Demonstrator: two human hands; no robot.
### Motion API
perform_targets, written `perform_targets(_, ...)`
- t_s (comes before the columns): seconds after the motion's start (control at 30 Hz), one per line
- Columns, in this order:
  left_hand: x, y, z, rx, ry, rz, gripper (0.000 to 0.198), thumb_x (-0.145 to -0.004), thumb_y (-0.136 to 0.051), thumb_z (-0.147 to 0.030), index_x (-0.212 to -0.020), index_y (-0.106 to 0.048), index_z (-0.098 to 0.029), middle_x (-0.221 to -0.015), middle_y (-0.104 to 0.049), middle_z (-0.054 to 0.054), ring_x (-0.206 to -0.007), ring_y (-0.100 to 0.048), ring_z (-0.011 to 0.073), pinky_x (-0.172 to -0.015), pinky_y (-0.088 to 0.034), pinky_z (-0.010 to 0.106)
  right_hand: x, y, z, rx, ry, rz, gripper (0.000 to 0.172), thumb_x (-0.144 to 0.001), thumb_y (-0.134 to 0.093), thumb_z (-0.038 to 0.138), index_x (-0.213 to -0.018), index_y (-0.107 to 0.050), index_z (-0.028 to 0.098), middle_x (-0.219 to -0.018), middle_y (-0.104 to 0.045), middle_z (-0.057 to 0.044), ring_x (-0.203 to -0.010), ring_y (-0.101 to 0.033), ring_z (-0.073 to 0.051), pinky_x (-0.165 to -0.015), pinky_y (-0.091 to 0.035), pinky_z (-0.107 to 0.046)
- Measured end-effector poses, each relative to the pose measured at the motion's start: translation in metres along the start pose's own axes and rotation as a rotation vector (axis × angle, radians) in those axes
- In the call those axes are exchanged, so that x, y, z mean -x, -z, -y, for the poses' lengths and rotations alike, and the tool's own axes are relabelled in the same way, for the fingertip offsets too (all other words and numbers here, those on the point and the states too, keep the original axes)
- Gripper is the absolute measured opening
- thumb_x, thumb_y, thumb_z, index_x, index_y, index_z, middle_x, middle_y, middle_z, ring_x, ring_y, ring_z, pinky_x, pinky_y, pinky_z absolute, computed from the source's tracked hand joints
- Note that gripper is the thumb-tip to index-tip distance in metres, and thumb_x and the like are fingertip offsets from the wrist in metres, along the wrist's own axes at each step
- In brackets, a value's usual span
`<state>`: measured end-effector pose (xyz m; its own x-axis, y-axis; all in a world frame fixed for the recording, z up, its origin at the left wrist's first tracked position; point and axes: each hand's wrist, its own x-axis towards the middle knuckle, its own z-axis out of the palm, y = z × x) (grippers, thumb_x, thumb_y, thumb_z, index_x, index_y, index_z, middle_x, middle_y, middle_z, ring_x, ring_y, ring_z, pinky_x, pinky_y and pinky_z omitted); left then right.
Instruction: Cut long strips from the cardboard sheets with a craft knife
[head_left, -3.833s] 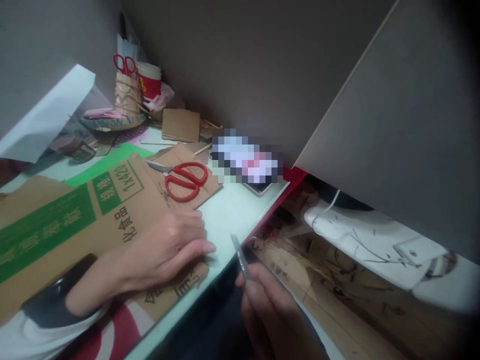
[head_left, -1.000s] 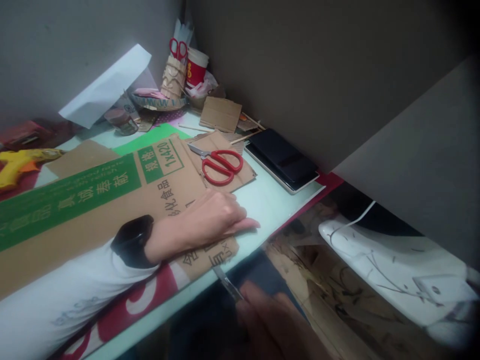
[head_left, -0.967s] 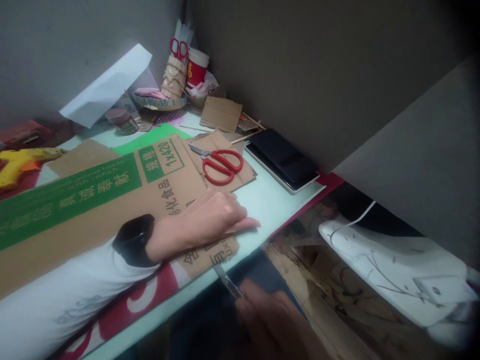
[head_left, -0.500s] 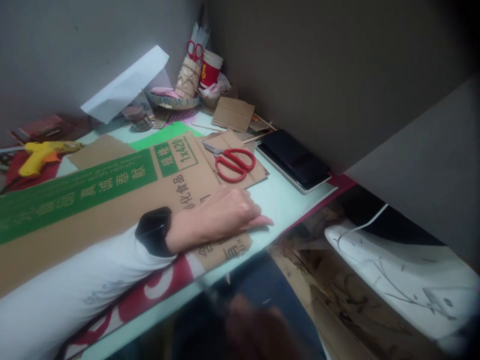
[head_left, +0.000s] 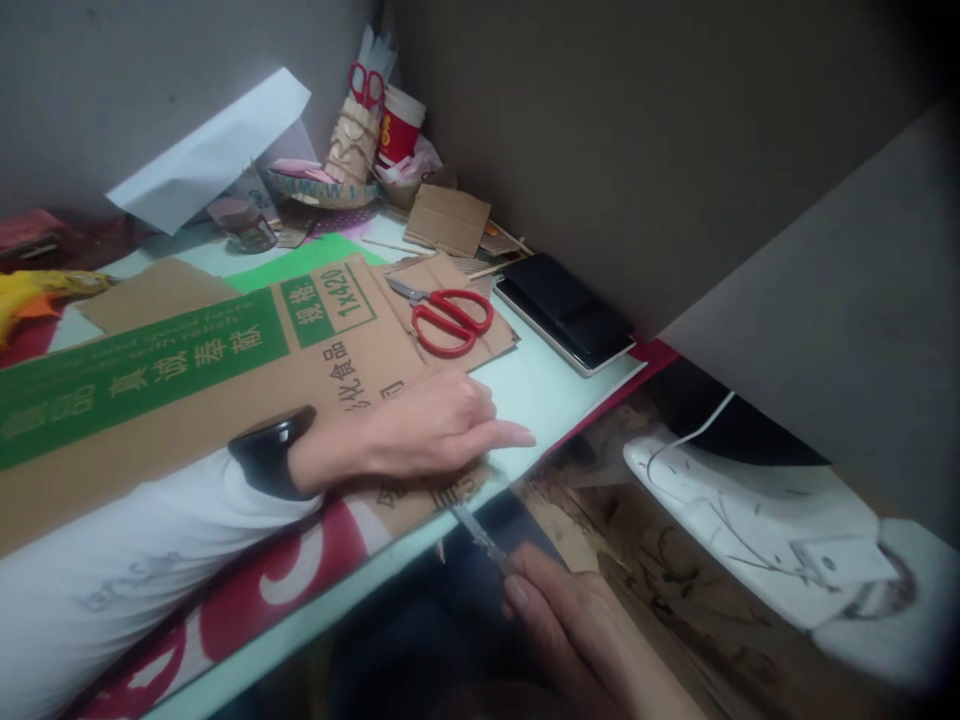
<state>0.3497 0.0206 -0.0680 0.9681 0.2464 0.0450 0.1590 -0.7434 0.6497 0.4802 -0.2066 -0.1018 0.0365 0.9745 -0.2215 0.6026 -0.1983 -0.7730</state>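
Observation:
My left hand (head_left: 431, 420), in a white sleeve with a black watch, presses down on a brown cardboard sheet (head_left: 300, 390) printed with a green band. Its fingers are curled under and partly hidden, with one digit stretched out to the right. From the lower right comes my right hand (head_left: 551, 610), closed around a utility knife (head_left: 480, 535). The metal blade points up and left, its tip at the sheet's near edge, just below my left hand. Whether the tip touches the cardboard I cannot tell. Red-handled scissors (head_left: 450, 320) lie on cardboard beyond my left hand.
A black phone (head_left: 566, 310) rests on a tablet-like slab at the table's right edge. Behind stand a pen holder (head_left: 352, 140) and a red cup (head_left: 401, 125). A yellow glue gun (head_left: 30, 295) lies at far left. A white appliance (head_left: 757, 530) stands lower right.
My right hand has come up from a dark blur below, bringing the knife to the cardboard's near edge. The stretched digit of my left hand sticks out more plainly. The view has shifted slightly.

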Motion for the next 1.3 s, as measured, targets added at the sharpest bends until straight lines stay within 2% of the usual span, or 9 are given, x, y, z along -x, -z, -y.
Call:
perform_targets(0.13,0.001,0.001,-0.001,0.081,-0.022,-0.086,0.057,-0.1,-0.041,-0.049,-0.054,-0.031,-0.017,-0.054,-0.037,0.0,-0.054,-0.036,0.0116,-0.062,-0.032,0.033,-0.001,-0.01,-0.002,-0.017,0.035,-0.03,0.035,-0.105,-0.038,0.037,-0.132,-0.057,0.03,-0.087,-0.071,-0.005,-0.073,-0.068,-0.019,-0.065,-0.056,-0.024)
perform_targets(0.27,0.002,0.005,-0.003,0.164,-0.067,-0.108,0.052,-0.101,-0.045,-0.036,-0.054,-0.03,-0.017,-0.054,-0.036,-0.001,-0.053,-0.036,0.0106,-0.061,-0.029,0.033,-0.001,-0.01,-0.001,-0.002,0.029,-0.037,0.033,-0.103,-0.044,0.04,-0.131,-0.058,0.029,-0.093,-0.071,-0.006,-0.07,-0.067,-0.018,-0.061,-0.053,-0.023)
perform_targets(0.47,0.002,0.009,-0.005,0.236,-0.075,-0.103,0.051,-0.1,-0.046,-0.031,-0.054,-0.029,-0.016,-0.054,-0.033,-0.002,-0.054,-0.035,0.0103,-0.06,-0.029,0.033,-0.011,0.002,0.006,-0.041,0.03,0.028,0.028,-0.105,-0.039,0.039,-0.1,-0.065,0.028,-0.078,-0.069,-0.003,-0.074,-0.068,-0.018,-0.064,-0.053,-0.022)
perform_targets(0.67,0.002,0.012,-0.006,0.316,-0.109,-0.121,0.053,-0.1,-0.046,-0.029,-0.049,-0.033,-0.016,-0.052,-0.035,-0.001,-0.052,-0.036,0.0099,-0.059,-0.031,0.033,-0.009,0.006,0.005,-0.08,0.029,0.024,0.023,-0.102,-0.045,0.041,-0.104,-0.065,0.03,-0.084,-0.071,-0.004,-0.074,-0.068,-0.018,-0.057,-0.053,-0.021)
perform_targets(0.8,0.002,0.014,-0.008,0.32,-0.128,-0.124,0.054,-0.1,-0.047,-0.029,-0.049,-0.037,-0.015,-0.05,-0.041,0.0,-0.052,-0.038,0.0099,-0.058,-0.033,0.033,-0.003,0.006,0.004,-0.01,0.032,-0.09,0.026,-0.102,-0.046,0.04,-0.118,-0.063,0.029,-0.091,-0.072,-0.005,-0.095,-0.068,-0.023,-0.079,-0.056,-0.028)
perform_targets(0.87,0.003,0.015,-0.008,0.324,-0.124,-0.125,0.053,-0.1,-0.047,-0.03,-0.049,-0.041,-0.015,-0.051,-0.043,0.0,-0.052,-0.039,0.0098,-0.058,-0.033,0.032,-0.005,0.008,0.005,0.014,0.043,-0.129,0.025,-0.101,-0.047,0.042,-0.115,-0.063,0.028,-0.093,-0.072,-0.005,-0.1,-0.067,-0.023,-0.086,-0.054,-0.031)
perform_targets(1.03,0.003,0.016,-0.008,0.341,-0.117,-0.117,0.053,-0.101,-0.046,-0.03,-0.05,-0.045,-0.014,-0.051,-0.042,0.0,-0.053,-0.039,0.0095,-0.059,-0.033,0.032,-0.018,0.015,0.009,0.02,0.062,0.0,0.033,-0.105,-0.033,0.029,-0.087,-0.059,0.024,-0.074,-0.064,0.001,-0.067,-0.06,-0.014,-0.066,-0.048,-0.026)
perform_targets(1.2,0.002,0.015,-0.008,0.349,-0.112,-0.127,0.053,-0.099,-0.047,-0.03,-0.049,-0.041,-0.015,-0.051,-0.041,0.0,-0.052,-0.039,0.0102,-0.058,-0.033,0.033,-0.018,0.022,0.006,0.025,0.003,0.023,0.033,-0.105,-0.032,0.035,-0.09,-0.059,0.025,-0.072,-0.062,0.001,-0.069,-0.059,-0.016,-0.064,-0.044,-0.028)
perform_targets(1.3,0.002,0.014,-0.007,0.355,-0.111,-0.115,0.052,-0.099,-0.047,-0.03,-0.049,-0.039,-0.016,-0.051,-0.038,-0.001,-0.052,-0.037,0.0103,-0.059,-0.032,0.033,-0.016,0.026,0.002,0.031,0.03,0.03,0.031,-0.104,-0.035,0.044,-0.097,-0.06,0.026,-0.081,-0.065,-0.002,-0.077,-0.062,-0.018,-0.067,-0.046,-0.03)
